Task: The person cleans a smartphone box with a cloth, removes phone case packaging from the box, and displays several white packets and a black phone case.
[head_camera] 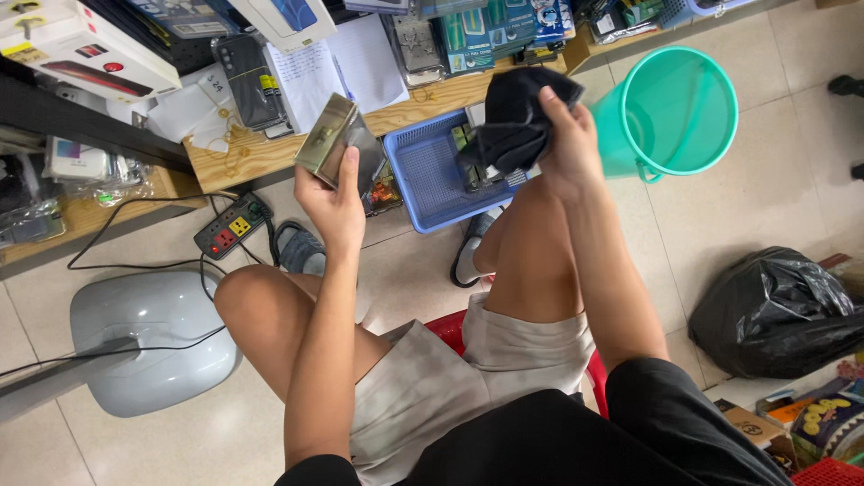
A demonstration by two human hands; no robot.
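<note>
Hands are both sitting high in frame, around 11 and 1 o'clock, raised over the person's bare knees. The left hand (335,205) is closing around a flat shiny packet (339,142), thumb lying up its face, the other fingers wrapping behind; the packet is tilting toward 1 o'clock (a card or foil pack, too reflective to tell which). The right hand (565,144) is gripping a black cloth (515,119), fingers curling shut over it, the cloth bunching and hanging toward 9 o'clock of the hand.

Just under the cloth a blue plastic basket (423,175) is sitting on the floor, with a few small packs in it partly hiding behind the cloth. At 2 o'clock of the right hand a teal bucket (670,112) is standing against the low wooden shelf (270,153), open mouth facing the camera. The shelf is running along the top edge, carrying boxed goods and papers.

At 9 o'clock of the left hand a black power strip (232,225) is lying on the tiled floor, its cable trailing toward a grey fan base (153,337) at 8 o'clock. A black plastic bag (778,310) is slumping at 4 o'clock, well apart from both hands. The person is sitting on a red stool (450,326), barely showing between the legs.
</note>
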